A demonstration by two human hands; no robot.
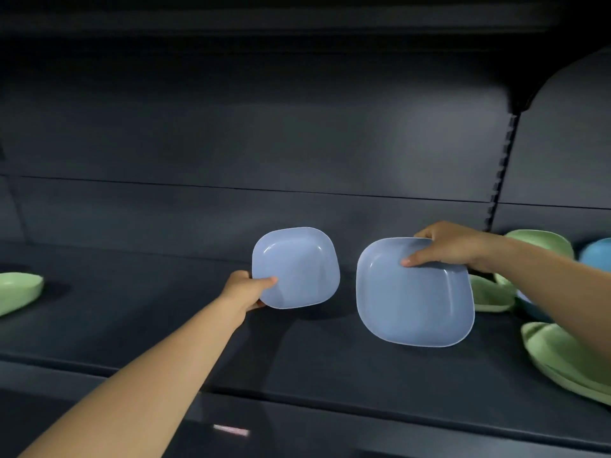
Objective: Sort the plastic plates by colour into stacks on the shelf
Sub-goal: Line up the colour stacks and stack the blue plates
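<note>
Blue plate (297, 269) in each grip.

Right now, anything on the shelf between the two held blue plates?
Nothing visible. The left hand grips the smaller blue plate, the right hand the larger blue plate; only bare dark shelf shows between them.

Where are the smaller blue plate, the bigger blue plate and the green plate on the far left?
Smaller blue plate (299, 269): head view, its inner base.
Bigger blue plate (413, 299): head view, its inner base.
Far-left green plate (16, 290): head view, its side wall.
</note>
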